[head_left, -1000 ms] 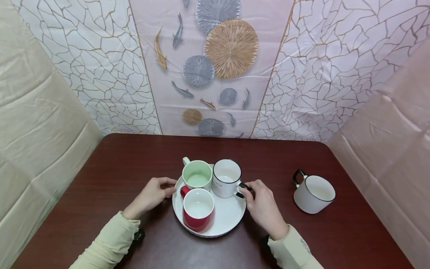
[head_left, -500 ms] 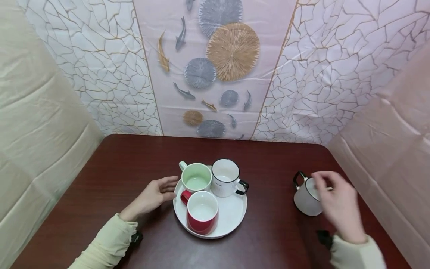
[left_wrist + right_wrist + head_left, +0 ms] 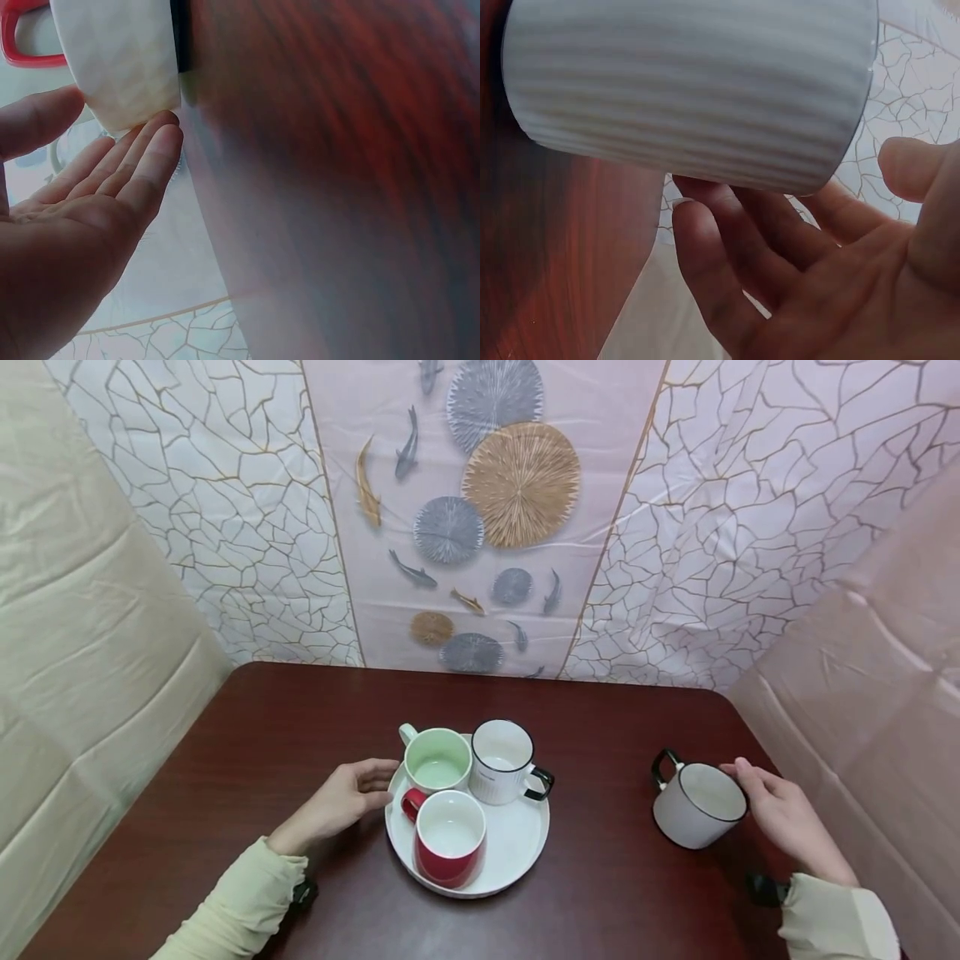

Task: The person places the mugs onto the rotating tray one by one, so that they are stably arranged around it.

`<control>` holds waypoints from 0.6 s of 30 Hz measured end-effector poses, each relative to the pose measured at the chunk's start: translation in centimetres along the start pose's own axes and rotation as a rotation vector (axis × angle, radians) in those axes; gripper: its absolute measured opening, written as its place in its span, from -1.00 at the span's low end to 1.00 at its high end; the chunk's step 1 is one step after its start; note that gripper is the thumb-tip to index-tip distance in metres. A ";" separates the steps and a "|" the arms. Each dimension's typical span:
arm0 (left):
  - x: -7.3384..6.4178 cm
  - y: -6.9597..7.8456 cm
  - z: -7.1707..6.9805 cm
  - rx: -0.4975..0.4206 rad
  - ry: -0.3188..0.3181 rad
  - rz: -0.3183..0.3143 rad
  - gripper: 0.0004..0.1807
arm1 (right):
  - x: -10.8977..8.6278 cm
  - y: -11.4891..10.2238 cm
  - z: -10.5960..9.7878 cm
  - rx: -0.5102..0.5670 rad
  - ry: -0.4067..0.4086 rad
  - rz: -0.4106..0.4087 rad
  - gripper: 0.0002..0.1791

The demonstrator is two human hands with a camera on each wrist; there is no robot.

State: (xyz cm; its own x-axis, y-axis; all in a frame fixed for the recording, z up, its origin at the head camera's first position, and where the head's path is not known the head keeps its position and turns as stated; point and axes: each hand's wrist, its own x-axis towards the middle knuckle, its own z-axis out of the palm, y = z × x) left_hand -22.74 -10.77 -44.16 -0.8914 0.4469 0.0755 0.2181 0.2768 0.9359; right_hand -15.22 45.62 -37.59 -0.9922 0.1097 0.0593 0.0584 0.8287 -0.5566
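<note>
A round white tray [image 3: 517, 839] bears a red mug [image 3: 452, 853], a pale green mug [image 3: 437, 762] and a white mug [image 3: 497, 783] with a black rim and handle. My left hand [image 3: 333, 803] is at the tray's left edge, its fingers extended; in the left wrist view the fingertips overlap a pale faceted side. Over on the right, a ribbed white mug [image 3: 693, 814] stands on the table, black handle pointing away to the left. My right hand [image 3: 797, 822] reaches along its right side. In the right wrist view, the fingers [image 3: 720, 277] are loosely bent behind the mug, thumb apart from it.
The dark reddish-brown table [image 3: 600, 893] has rounded far corners. A patterned cloth backdrop [image 3: 517, 560] rises behind it, and quilted beige panels [image 3: 877, 693] flank both sides, the right one close to my right hand.
My right hand has left the black handle of the white mug on the tray and moved right to the ribbed mug, ending at its far side. The left hand stays by the tray.
</note>
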 end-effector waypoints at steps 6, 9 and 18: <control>0.0 0.1 0.1 0.008 -0.001 0.001 -0.53 | -0.5 -0.2 0.0 0.041 -0.001 0.021 -0.28; 0.0 0.1 0.1 0.011 -0.002 -0.001 -0.53 | -0.8 -0.3 0.0 0.098 -0.029 0.047 -0.25; 0.0 0.0 0.2 0.003 0.004 -0.005 -0.53 | 0.2 0.6 1.4 0.188 -0.052 -0.033 -0.42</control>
State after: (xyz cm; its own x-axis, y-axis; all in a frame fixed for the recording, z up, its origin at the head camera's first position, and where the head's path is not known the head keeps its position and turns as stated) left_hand -22.70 -10.60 -44.20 -0.8942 0.4417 0.0724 0.2148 0.2816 0.9352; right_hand -15.52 45.35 -39.08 -0.9979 0.0512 0.0397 0.0088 0.7137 -0.7004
